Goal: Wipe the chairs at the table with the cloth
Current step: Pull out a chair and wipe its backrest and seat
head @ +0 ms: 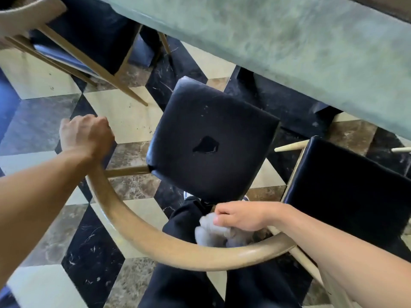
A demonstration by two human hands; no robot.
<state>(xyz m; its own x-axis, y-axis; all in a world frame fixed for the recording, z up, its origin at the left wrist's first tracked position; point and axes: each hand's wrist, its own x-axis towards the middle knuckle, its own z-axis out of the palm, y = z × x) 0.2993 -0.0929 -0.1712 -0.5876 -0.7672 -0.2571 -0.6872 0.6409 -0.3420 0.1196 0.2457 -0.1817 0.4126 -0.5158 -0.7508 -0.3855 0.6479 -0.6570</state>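
Crumpled pale grey cloth (214, 233) sits bunched under the right hand (242, 215), just inside the curved tan wooden backrest rail (178, 252) of the middle chair, and it's pressed down close against that rail. Right hand has its fingers curled over the top of the cloth, gripping it. Over on the other end of the same rail, the left hand (85, 135) is wrapped tight around the wood in a closed fist, holding the chair. The rail sweeps in one long arc between the two hands. Ahead of it, the chair's dark navy square padded seat (213, 138) shows a small tear near its centre. The person's dark trouser legs (178, 285) stand right behind the rail. To the right, a second chair with a dark padded seat (347, 185) sits just beside; upper left, a third dark-seated chair with tan wooden legs (89, 30). Above them all runs the mottled grey-green tabletop (289, 41), over a floor of cream, brown and black marble tiles (124, 116)
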